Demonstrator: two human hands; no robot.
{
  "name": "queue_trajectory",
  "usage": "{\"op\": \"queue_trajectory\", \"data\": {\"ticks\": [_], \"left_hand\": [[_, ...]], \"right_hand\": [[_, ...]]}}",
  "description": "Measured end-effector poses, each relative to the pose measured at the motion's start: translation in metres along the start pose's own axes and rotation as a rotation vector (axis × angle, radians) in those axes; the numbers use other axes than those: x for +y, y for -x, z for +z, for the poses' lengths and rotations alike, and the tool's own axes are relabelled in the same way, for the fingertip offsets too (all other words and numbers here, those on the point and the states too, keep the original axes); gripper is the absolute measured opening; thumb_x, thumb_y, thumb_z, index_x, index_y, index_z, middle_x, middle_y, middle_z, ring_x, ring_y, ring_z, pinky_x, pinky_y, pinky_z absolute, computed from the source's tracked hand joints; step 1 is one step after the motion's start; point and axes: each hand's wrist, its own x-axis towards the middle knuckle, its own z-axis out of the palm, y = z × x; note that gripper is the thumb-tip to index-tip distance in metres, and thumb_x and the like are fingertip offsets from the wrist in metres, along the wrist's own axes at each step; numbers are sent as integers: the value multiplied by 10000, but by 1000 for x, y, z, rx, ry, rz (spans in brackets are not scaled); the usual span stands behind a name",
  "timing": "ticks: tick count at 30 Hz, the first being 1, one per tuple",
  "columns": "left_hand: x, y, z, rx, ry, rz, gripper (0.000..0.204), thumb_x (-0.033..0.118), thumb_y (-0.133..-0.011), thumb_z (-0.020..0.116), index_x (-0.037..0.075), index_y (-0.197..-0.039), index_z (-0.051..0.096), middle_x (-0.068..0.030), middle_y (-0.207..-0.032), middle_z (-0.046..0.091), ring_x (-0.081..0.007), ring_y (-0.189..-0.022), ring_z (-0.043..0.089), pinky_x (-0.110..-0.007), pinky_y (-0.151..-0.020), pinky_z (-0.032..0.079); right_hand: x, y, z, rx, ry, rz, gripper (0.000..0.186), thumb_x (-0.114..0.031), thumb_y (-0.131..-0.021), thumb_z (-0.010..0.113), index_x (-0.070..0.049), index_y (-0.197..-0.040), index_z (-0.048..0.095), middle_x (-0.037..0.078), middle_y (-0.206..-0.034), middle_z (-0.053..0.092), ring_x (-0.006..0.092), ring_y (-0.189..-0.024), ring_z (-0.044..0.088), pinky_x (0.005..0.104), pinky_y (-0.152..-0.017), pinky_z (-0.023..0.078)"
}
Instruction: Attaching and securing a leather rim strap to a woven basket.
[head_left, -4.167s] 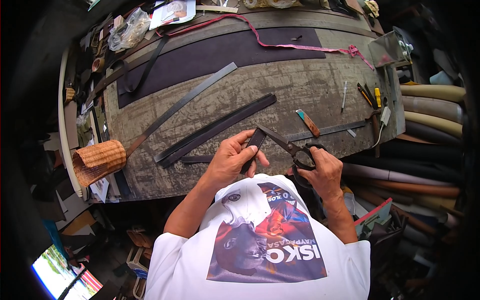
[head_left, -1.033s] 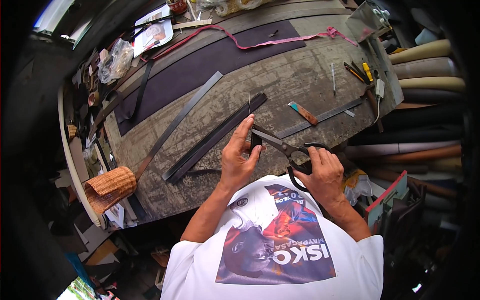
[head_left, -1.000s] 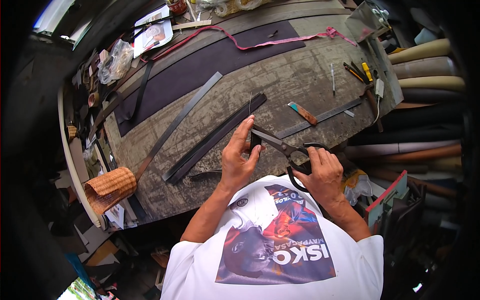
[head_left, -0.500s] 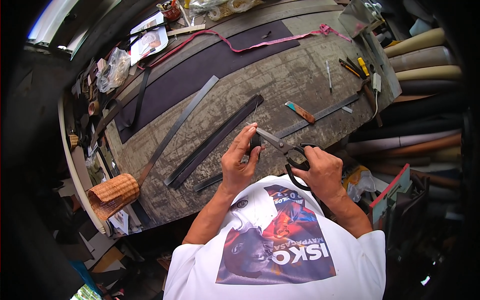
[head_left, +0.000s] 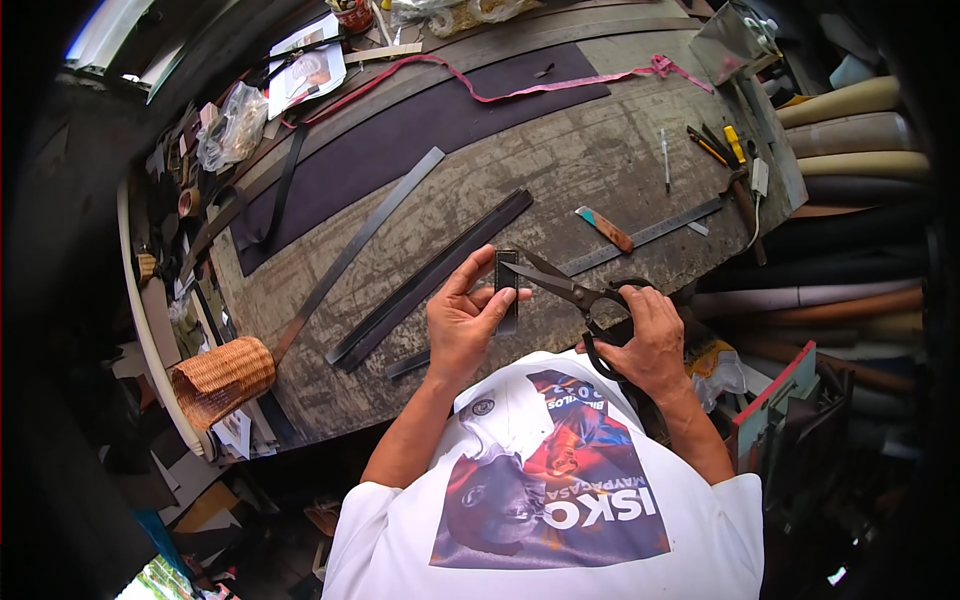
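My left hand [head_left: 466, 315] pinches a short black strip with pale edge stitching, apparently leather [head_left: 507, 275], and holds it upright above the near part of the table. In my right hand [head_left: 648, 340] is a pair of large black-handled scissors [head_left: 578, 292], my fingers through and around the handles. The scissor blades stand apart, with their tips pointing left at the strip's upper part; whether they touch it I cannot tell. Behind my left hand a long dark folded strip [head_left: 430, 280] lies slantwise on the table.
On the worn table [head_left: 560, 150] lie a metal ruler [head_left: 655, 232], a cutter with a brown handle [head_left: 604, 229], a pen [head_left: 665, 160] and a pink tape measure [head_left: 480, 98]. A wicker basket [head_left: 225, 380] sits at the left edge. Material rolls [head_left: 855, 165] are stacked at right.
The scissors have opened and their tips have shifted from above my left fingertips to beside the strip. My left hand has turned the strip, showing its stitched face. The thin thread at my fingertips no longer shows.
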Motion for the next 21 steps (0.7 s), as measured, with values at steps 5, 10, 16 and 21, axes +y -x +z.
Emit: {"op": "queue_trajectory", "data": {"ticks": [5, 10, 16, 21], "left_hand": [[1, 2, -3, -10, -2, -36, 522, -93, -888, 643, -87, -1377, 459, -190, -1258, 600, -260, -985, 713, -289, -849, 598], [2, 3, -3, -14, -17, -33, 516, -89, -901, 632, -89, -1383, 448, -184, -1226, 620, -248, -996, 711, -279, -854, 592], [-2, 3, -3, 7, -18, -38, 527, -101, -872, 654, -96, -1366, 469, -199, -1293, 573, -270, -971, 716, -291, -820, 615], [-1, 3, 0, -18, -9, -31, 563, -102, -874, 650, -89, -1394, 433, -183, -1267, 581, -262, -970, 715, -321, -881, 601]], "right_hand": [[2, -4, 1, 1, 44, -20, 725, -321, -563, 922, -7, -1122, 584, 120, -914, 567, 304, -816, 574, 407, -724, 455], [3, -4, -1, -24, 82, -4, 743, -232, -513, 928, -14, -1132, 580, 139, -975, 598, 330, -886, 606, 425, -770, 474], [-1, -9, -6, 29, 135, -45, 708, -242, -528, 918, -10, -1111, 590, 129, -933, 598, 318, -849, 608, 407, -734, 475], [8, -2, -2, 2, 87, -23, 657, -243, -541, 918, -1, -1063, 602, 109, -837, 615, 296, -743, 631, 380, -643, 491]]}}
